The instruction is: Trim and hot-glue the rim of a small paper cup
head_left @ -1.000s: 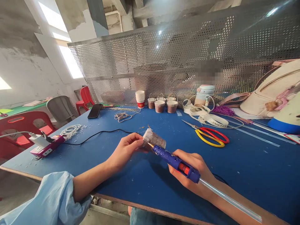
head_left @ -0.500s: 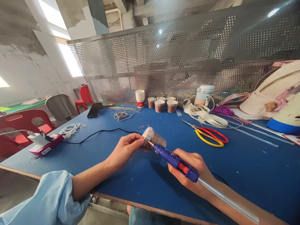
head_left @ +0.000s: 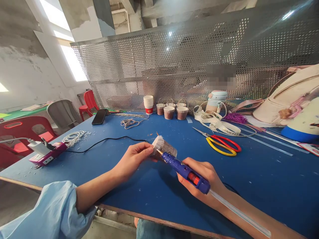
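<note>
Between the thumb and fingers of my left hand [head_left: 137, 156] is a small cup [head_left: 169, 148], tipped on its side above the table. Brown cord wraps its wall, and a whitish part shows at the end near my thumb. My right hand [head_left: 199, 174] is closed round a purple glue gun [head_left: 183, 170], and a long clear glue stick [head_left: 239, 212] runs out of its back. The gun's metal nozzle points at the cup near my left thumb; whether it touches cannot be made out. My fingers partly hide the cup.
Scissors [head_left: 223, 145] with red and yellow handles lie to the right. Behind stand several cord-wrapped cups [head_left: 182, 113], a stack of paper cups [head_left: 149, 105] and a bottle [head_left: 216, 100]. A power strip [head_left: 48, 156], black cable [head_left: 99, 142] and phone [head_left: 99, 117] are at left.
Hardly anything differs. The whole view has shifted slightly, while the cup and the glue gun keep nearly the same position against each other.
</note>
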A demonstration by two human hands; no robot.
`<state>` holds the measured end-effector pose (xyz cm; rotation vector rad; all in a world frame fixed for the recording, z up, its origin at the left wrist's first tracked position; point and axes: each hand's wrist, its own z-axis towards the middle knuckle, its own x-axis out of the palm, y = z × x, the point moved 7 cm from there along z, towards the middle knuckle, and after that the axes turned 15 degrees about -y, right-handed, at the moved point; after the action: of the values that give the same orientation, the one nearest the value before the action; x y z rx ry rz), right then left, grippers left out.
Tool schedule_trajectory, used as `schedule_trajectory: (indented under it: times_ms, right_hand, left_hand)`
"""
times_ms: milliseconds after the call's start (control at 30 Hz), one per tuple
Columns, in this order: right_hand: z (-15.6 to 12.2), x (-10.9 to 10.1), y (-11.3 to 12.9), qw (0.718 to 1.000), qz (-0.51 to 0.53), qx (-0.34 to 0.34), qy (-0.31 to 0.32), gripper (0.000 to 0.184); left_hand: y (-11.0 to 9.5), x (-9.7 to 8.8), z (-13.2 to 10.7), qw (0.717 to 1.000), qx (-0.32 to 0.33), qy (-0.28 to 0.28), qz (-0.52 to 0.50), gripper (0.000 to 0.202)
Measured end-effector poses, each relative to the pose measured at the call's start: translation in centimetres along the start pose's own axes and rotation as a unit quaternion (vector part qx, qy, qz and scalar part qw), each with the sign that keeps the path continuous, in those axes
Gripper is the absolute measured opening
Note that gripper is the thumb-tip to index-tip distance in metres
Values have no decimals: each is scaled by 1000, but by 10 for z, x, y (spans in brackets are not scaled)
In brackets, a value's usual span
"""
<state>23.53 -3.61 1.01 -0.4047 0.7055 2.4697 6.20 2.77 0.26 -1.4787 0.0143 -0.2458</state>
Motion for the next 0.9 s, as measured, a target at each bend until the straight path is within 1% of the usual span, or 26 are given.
schedule_trajectory:
  times_ms: [167,333,533,700,800,900]
  right_hand:
    - [0,1,0,1000,7,3,16,13]
    - [-3,2,-2,1000,3,6,24,13]
    - [-5,2,1,999,-12,-11,31,10]
    - [-1,-2,3,999,-28,-16,1,9]
    - [-2,-1,4,999,-26,-24,10,9]
    - [-4,1,5,998,-29,-49,15,9]
  left_hand:
    - [1,-1,-1,1000,8,8,16,26]
    - [3,-3,0,998,25,10,55,26]
    - [-2,-2,-1,995,47,5,86,28]
    - [0,-4,-1,996,47,-2,73,27]
    - [1,-4,0,997,46,-1,60,22]
    - [0,-4,0,996,48,-2,72,20]
